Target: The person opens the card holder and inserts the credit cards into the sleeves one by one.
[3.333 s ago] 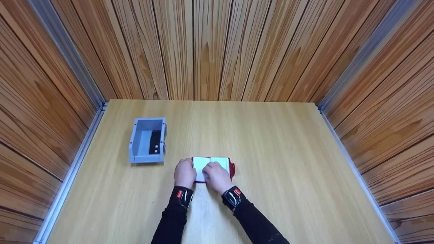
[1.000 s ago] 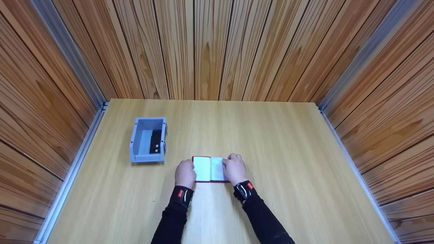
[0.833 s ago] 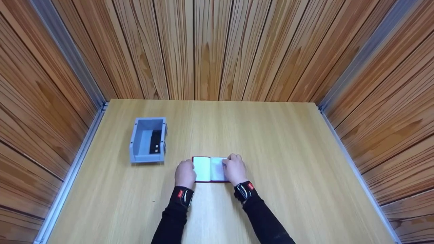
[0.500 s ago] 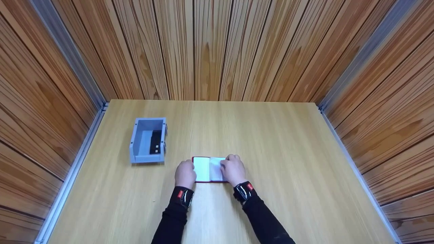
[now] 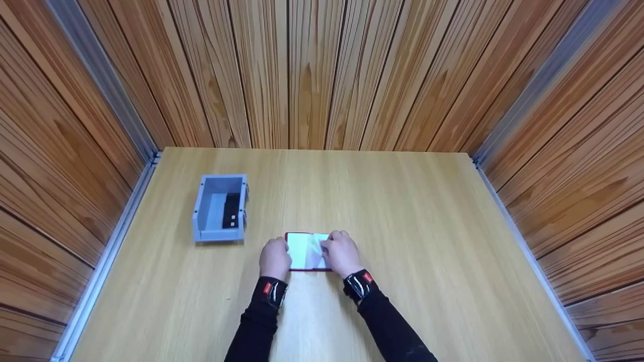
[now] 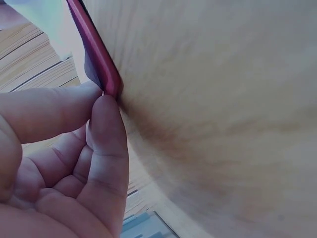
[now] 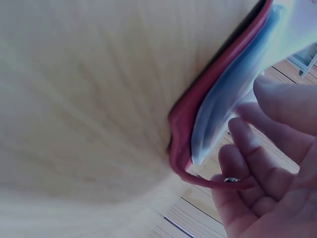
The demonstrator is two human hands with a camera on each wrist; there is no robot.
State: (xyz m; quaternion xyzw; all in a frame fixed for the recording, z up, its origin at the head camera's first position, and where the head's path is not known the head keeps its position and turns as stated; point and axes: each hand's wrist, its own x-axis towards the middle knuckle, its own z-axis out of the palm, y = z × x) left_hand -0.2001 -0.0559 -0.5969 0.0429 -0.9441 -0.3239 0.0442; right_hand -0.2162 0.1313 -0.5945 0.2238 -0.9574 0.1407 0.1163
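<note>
A small notebook [image 5: 298,252] with a red cover lies open on the table, its white pages facing up. My left hand [image 5: 275,257] pinches its left edge; the left wrist view shows thumb and forefinger on the red cover's corner [image 6: 112,82]. On the other side my right hand [image 5: 343,255] pinches a page [image 5: 315,252], which is raised and bent toward the left. In the right wrist view the remaining page stack [image 7: 218,106] lies on the red cover. A red strap [image 7: 208,183] with a metal snap [image 7: 231,180] curls from its edge, beside my fingers.
A grey-blue plastic bin [image 5: 219,236] stands on the table [image 5: 402,226] to the left, behind my left hand. Inside lies a black oblong thing [image 5: 231,208] with small light squares at its near end. Wood-patterned walls [image 5: 312,75] close off the back and both sides.
My right hand first went from the notebook's middle to its right edge. Over the last half second it has come back left, lifting and bending a page. My left hand has stayed in place.
</note>
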